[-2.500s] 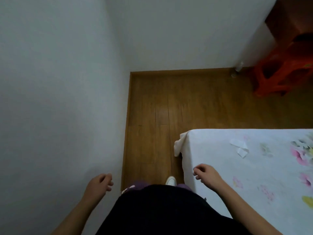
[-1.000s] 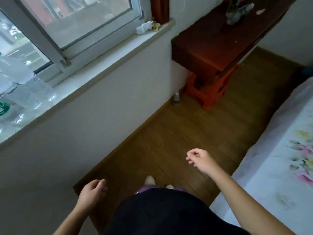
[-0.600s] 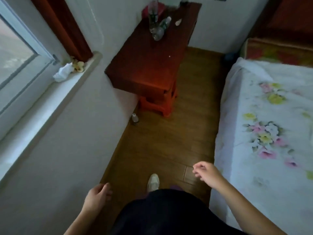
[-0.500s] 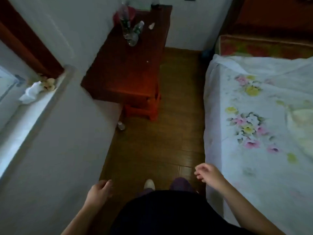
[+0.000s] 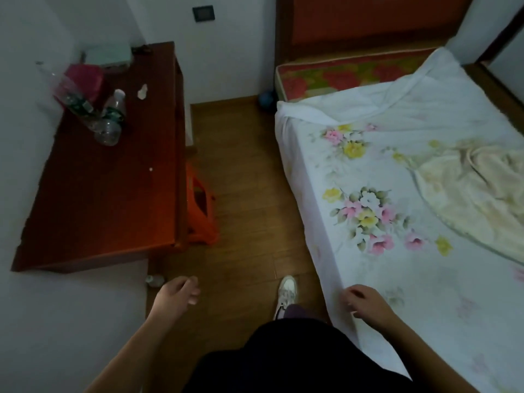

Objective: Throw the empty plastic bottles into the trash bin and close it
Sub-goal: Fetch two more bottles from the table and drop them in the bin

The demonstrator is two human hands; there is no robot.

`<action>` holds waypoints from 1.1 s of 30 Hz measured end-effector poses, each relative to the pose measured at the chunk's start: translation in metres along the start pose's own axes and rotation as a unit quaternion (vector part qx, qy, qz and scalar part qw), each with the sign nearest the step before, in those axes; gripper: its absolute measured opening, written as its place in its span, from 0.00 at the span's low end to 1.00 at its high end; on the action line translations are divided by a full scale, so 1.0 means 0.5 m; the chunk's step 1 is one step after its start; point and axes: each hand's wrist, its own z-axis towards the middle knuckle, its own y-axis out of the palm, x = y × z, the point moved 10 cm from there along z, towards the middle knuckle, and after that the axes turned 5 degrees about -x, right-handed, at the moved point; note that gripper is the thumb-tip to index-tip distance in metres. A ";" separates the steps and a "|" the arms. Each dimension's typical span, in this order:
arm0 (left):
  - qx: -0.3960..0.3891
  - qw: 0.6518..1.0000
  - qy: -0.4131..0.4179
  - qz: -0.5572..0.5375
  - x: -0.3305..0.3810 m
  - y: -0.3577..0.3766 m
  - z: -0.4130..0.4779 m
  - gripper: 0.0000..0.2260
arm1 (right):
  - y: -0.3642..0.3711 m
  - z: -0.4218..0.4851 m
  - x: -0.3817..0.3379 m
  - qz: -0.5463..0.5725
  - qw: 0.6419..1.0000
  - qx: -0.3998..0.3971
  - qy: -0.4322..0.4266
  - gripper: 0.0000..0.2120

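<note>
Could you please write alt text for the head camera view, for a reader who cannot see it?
A person walks between a red wooden desk and a flowered bed, left hand and right hand empty. Clear plastic bottles lie on the desk's far end.

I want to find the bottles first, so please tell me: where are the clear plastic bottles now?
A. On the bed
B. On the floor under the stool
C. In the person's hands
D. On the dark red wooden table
D: the plastic bottles are on the dark red wooden table, at its far end; both hands hold nothing.
</note>
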 end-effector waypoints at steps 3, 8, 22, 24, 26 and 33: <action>0.004 1.000 -0.029 -0.005 0.029 0.009 0.046 0.12 | -0.042 0.077 -0.102 0.011 1.000 -0.020 -0.014 0.09; 0.027 0.997 -0.071 -0.026 0.052 0.012 0.089 0.12 | -0.102 0.195 -0.318 -0.007 0.996 -0.052 -0.066 0.08; -0.020 0.993 -0.099 -0.060 0.320 -0.015 0.384 0.13 | -0.252 0.467 -0.622 -0.041 0.992 -0.020 -0.119 0.09; -0.034 0.995 -0.083 -0.042 0.408 -0.030 0.442 0.13 | -0.288 0.497 -0.620 -0.030 0.995 -0.004 -0.090 0.08; -0.043 0.998 -0.043 -0.011 0.504 -0.043 0.504 0.13 | -0.324 0.520 -0.619 0.002 0.997 0.017 -0.069 0.07; -0.041 0.998 0.040 0.030 0.785 -0.104 0.657 0.13 | -0.427 0.599 -0.618 0.065 0.997 0.039 -0.006 0.07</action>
